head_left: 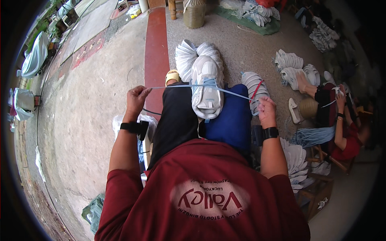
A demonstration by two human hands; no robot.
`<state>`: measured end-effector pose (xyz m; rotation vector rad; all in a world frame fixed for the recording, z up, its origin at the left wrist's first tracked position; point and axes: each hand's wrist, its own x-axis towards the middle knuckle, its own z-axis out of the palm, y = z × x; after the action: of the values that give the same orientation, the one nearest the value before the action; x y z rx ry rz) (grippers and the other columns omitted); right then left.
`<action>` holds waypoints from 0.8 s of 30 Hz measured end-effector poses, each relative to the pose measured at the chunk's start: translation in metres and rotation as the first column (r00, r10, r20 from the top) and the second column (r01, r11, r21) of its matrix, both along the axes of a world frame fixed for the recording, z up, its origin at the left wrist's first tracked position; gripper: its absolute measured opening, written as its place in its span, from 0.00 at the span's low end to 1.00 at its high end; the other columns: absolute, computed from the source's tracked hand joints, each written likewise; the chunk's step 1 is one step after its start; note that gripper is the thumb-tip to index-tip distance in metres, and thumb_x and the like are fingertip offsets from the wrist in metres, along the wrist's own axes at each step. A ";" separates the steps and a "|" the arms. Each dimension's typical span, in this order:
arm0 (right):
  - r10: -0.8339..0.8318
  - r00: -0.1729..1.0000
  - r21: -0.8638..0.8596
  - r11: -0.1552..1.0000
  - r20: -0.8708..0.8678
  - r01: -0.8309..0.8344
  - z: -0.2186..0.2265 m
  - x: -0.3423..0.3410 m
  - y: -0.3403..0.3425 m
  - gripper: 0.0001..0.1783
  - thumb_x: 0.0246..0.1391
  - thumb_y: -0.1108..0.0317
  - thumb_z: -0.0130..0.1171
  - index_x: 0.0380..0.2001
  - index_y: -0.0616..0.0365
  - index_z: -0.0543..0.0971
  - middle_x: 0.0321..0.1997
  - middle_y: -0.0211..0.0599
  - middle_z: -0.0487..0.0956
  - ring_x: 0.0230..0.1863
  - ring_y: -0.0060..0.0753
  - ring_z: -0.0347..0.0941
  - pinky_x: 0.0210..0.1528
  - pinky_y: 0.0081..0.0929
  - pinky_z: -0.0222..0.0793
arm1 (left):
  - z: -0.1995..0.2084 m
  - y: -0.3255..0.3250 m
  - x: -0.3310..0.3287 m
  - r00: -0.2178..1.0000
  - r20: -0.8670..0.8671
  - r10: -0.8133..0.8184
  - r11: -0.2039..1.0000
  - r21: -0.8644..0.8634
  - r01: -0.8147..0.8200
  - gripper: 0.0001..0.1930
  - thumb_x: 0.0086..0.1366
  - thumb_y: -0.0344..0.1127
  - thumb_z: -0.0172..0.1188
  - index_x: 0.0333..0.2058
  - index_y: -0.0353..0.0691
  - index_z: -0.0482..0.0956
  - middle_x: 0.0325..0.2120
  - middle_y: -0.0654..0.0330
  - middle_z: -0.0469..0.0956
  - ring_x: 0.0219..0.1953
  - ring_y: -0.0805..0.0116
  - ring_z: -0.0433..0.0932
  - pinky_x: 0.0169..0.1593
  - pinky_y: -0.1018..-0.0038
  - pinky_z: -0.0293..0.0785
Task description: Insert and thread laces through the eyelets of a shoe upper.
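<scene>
Two hands of mine are set wide apart, one on each side of a white shoe (pixel 207 94), each pinching a light blue lace (pixel 173 86). My left hand (pixel 138 99) grips its length between thumb and fingertips, and the strand runs nearly straight across to the shoe. My right hand (pixel 267 109) pinches the other length, which slopes from the shoe down toward my fingers, with a bit hanging below them. Between my hands the shoe rests over my legs, its toe pointing away from me and its opening on my side, touched by neither hand.

Just beyond the shoe, ahead of both hands, fan two white stacks (pixel 185 62). Near my right hand, on its left and a little ahead, lies a white bundle (pixel 251 84) with a red tie (pixel 256 90). Well to the right of that hand, a co-worker (pixel 346 136) sits near a heap of light blue strands (pixel 314 136). A yellow slipper (pixel 172 75) shows ahead of my left hand, to its right.
</scene>
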<state>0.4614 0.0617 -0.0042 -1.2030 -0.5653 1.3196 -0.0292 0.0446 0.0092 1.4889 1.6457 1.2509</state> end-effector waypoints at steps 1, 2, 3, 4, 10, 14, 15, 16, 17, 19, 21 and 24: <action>0.024 0.998 0.027 0.999 0.066 -0.026 0.001 -0.002 -0.002 0.07 0.44 0.79 0.57 0.21 0.55 0.71 0.15 0.24 0.66 0.12 0.15 0.57 0.15 0.14 0.51 | 0.005 -0.007 0.000 0.999 -0.028 -0.044 0.999 0.003 0.044 0.12 0.55 0.34 0.62 0.20 0.32 0.74 0.13 0.69 0.65 0.21 0.82 0.61 0.23 0.80 0.60; 0.019 0.998 0.025 0.999 0.064 -0.021 0.006 -0.005 -0.003 0.07 0.44 0.79 0.57 0.21 0.55 0.71 0.15 0.24 0.66 0.12 0.15 0.57 0.15 0.14 0.51 | 0.012 -0.014 0.002 0.996 -0.055 -0.070 0.998 0.005 0.070 0.11 0.55 0.33 0.62 0.20 0.32 0.74 0.14 0.67 0.67 0.20 0.80 0.63 0.23 0.80 0.61; 0.013 0.938 0.087 0.995 0.347 -0.046 0.012 -0.008 -0.005 0.07 0.45 0.78 0.56 0.19 0.56 0.70 0.14 0.23 0.66 0.13 0.16 0.59 0.15 0.16 0.52 | 0.020 -0.020 0.004 0.992 -0.082 -0.096 0.995 0.007 0.096 0.10 0.54 0.32 0.63 0.20 0.32 0.75 0.14 0.66 0.68 0.19 0.79 0.64 0.23 0.79 0.61; -0.011 0.798 0.140 0.986 0.602 -0.092 0.024 -0.012 -0.007 0.09 0.46 0.77 0.56 0.16 0.56 0.70 0.13 0.23 0.65 0.14 0.16 0.62 0.15 0.17 0.53 | 0.030 -0.026 0.007 0.992 -0.080 -0.097 0.995 0.008 0.098 0.10 0.54 0.32 0.63 0.20 0.32 0.75 0.14 0.66 0.68 0.19 0.79 0.64 0.23 0.79 0.61; -0.302 0.019 0.231 0.687 0.953 -0.689 0.111 -0.040 -0.041 0.09 0.45 0.75 0.57 0.16 0.61 0.69 0.14 0.41 0.68 0.16 0.42 0.67 0.18 0.35 0.58 | 0.067 -0.041 0.020 0.953 -0.276 -0.128 0.952 0.235 0.196 0.04 0.52 0.24 0.61 0.24 0.32 0.74 0.19 0.59 0.73 0.21 0.71 0.71 0.27 0.78 0.67; -0.259 0.004 0.187 0.687 0.966 -0.702 0.118 -0.041 -0.045 0.07 0.42 0.76 0.57 0.17 0.61 0.69 0.17 0.47 0.69 0.20 0.51 0.66 0.21 0.38 0.60 | 0.056 -0.036 0.019 0.931 -0.364 -0.021 0.964 0.241 0.116 0.04 0.52 0.23 0.61 0.23 0.32 0.74 0.19 0.58 0.73 0.21 0.70 0.72 0.27 0.78 0.67; -0.258 0.028 0.198 0.662 0.966 -0.723 0.113 -0.038 -0.044 0.07 0.42 0.76 0.57 0.18 0.62 0.69 0.17 0.47 0.68 0.20 0.51 0.66 0.21 0.39 0.60 | 0.056 -0.036 0.017 0.925 -0.379 -0.026 0.961 0.246 0.128 0.04 0.51 0.25 0.62 0.23 0.34 0.75 0.19 0.59 0.73 0.21 0.68 0.72 0.26 0.77 0.68; -0.255 0.051 0.207 0.637 0.966 -0.742 0.107 -0.033 -0.045 0.06 0.41 0.77 0.57 0.18 0.62 0.69 0.17 0.47 0.68 0.21 0.51 0.67 0.21 0.39 0.59 | 0.054 -0.037 0.016 0.919 -0.394 -0.033 0.958 0.248 0.141 0.05 0.50 0.26 0.63 0.22 0.36 0.75 0.18 0.59 0.73 0.21 0.65 0.73 0.26 0.75 0.68; -0.254 0.054 0.208 0.635 0.966 -0.744 0.101 -0.027 -0.046 0.06 0.41 0.77 0.57 0.18 0.62 0.69 0.17 0.47 0.68 0.21 0.51 0.67 0.21 0.39 0.59 | 0.049 -0.037 0.011 0.918 -0.396 -0.030 0.959 0.248 0.139 0.05 0.50 0.26 0.63 0.22 0.36 0.75 0.18 0.59 0.73 0.21 0.65 0.73 0.26 0.75 0.68; -0.246 0.058 0.214 0.674 0.967 -0.707 0.087 -0.011 -0.049 0.06 0.41 0.77 0.56 0.19 0.62 0.69 0.17 0.46 0.68 0.21 0.52 0.67 0.22 0.40 0.60 | 0.031 -0.034 -0.007 0.917 -0.389 -0.090 0.967 0.185 0.174 0.04 0.50 0.25 0.63 0.22 0.35 0.76 0.18 0.59 0.74 0.21 0.68 0.73 0.27 0.77 0.68; -0.263 0.036 0.213 0.687 0.964 -0.694 0.076 0.003 -0.047 0.04 0.41 0.77 0.56 0.20 0.63 0.70 0.18 0.47 0.69 0.22 0.52 0.68 0.22 0.39 0.61 | 0.000 -0.037 -0.036 0.964 -0.249 -0.097 0.992 0.053 0.114 0.03 0.51 0.24 0.62 0.24 0.35 0.77 0.18 0.60 0.75 0.23 0.74 0.72 0.29 0.79 0.68; -0.289 0.036 0.244 0.728 0.957 -0.640 0.066 0.027 -0.042 0.02 0.43 0.77 0.55 0.22 0.63 0.72 0.21 0.47 0.72 0.25 0.53 0.70 0.24 0.37 0.64 | -0.020 -0.046 -0.072 0.999 0.015 -0.037 0.991 -0.128 0.039 0.01 0.54 0.25 0.61 0.26 0.34 0.79 0.19 0.66 0.75 0.23 0.78 0.69 0.30 0.80 0.68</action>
<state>0.4884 0.0202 0.0613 -1.2631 -2.1752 0.0181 -0.1008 -0.0012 -0.0106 1.4240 1.6496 1.1104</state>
